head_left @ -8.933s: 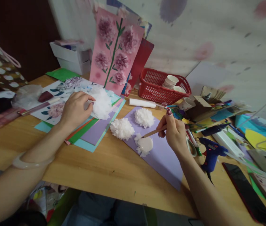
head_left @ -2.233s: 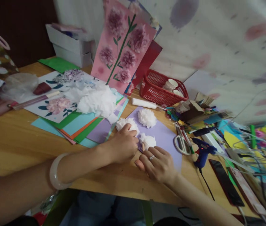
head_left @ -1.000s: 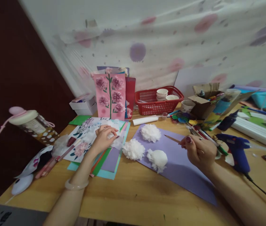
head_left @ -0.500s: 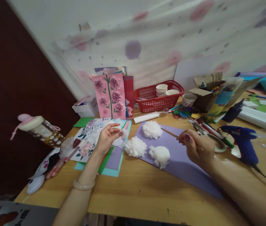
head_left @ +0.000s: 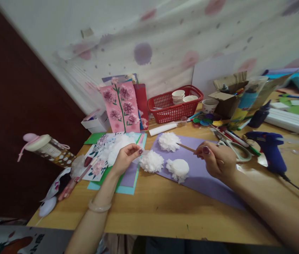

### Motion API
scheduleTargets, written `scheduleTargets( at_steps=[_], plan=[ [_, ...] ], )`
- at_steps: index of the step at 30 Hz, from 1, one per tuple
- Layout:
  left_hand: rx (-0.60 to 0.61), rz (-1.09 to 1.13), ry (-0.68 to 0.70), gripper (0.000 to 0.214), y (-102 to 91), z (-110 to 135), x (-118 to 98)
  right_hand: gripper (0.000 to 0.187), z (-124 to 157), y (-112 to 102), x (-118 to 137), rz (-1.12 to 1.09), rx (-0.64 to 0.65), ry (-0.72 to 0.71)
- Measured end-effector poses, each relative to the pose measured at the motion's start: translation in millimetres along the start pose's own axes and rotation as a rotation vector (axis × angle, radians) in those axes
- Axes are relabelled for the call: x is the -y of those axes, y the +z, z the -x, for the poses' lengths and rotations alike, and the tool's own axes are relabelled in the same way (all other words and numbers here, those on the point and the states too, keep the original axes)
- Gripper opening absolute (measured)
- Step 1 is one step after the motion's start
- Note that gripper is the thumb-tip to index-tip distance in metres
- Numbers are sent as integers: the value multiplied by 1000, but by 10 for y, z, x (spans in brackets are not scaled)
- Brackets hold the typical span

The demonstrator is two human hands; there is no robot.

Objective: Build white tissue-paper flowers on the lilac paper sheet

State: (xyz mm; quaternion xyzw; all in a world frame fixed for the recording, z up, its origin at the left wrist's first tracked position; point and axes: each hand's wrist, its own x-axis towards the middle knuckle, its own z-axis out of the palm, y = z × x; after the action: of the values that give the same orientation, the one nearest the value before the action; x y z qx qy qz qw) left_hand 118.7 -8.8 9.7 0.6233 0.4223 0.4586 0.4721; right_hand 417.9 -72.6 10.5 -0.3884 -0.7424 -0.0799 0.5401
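Observation:
My right hand (head_left: pixel 216 161) is closed around a thin wooden stick (head_left: pixel 186 148) whose tip points left toward a white tissue flower (head_left: pixel 168 141). Two more white tissue flowers (head_left: pixel 151 161) lie on the purple paper sheet (head_left: pixel 204 178), one of them flattened (head_left: pixel 179 168). My left hand (head_left: pixel 126 158) pinches a wisp of white tissue paper (head_left: pixel 142 153) just left of the middle flower, over a stack of coloured paper (head_left: pixel 128 176). A pale bangle sits on my left wrist.
A pink flower card (head_left: pixel 120 107) leans on the wall beside a red basket (head_left: pixel 175 106) with paper cups. Scissors (head_left: pixel 231 150), pens and a blue glue gun (head_left: pixel 269 151) lie right. A patterned bottle (head_left: pixel 47 150) lies left, by the table edge.
My left hand has lifted off the paper pile and moved right toward the middle flower, pinching tissue. My right hand kept the stick and shifted slightly left. The view tilted.

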Motion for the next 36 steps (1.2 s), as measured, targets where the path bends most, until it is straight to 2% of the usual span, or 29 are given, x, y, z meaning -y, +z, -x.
scheduleTargets(
  at_steps=[3,8,12,16,18,23,29,36],
  plan=[
    [-8,10,-13,33,-8,4,34,55,-16,-9,53,-51,-9,62],
    [41,-17,-32,32,46,53,26,65,-25,3,155,-267,-97,317],
    [84,-85,-23,28,204,145,-44,66,-3,46,171,-380,-154,402],
    [87,-183,44,12,413,233,-174,65,21,95,150,-461,-161,442],
    [84,-241,131,6,512,241,-237,65,23,112,143,-473,-182,482],
    [82,-531,465,12,695,170,-249,64,-27,110,130,-460,-274,592],
    [107,-703,462,17,739,187,-58,63,-76,94,105,-421,-337,633],
    [172,-833,390,19,742,224,-23,66,-8,132,196,-367,-143,510]
  ],
)
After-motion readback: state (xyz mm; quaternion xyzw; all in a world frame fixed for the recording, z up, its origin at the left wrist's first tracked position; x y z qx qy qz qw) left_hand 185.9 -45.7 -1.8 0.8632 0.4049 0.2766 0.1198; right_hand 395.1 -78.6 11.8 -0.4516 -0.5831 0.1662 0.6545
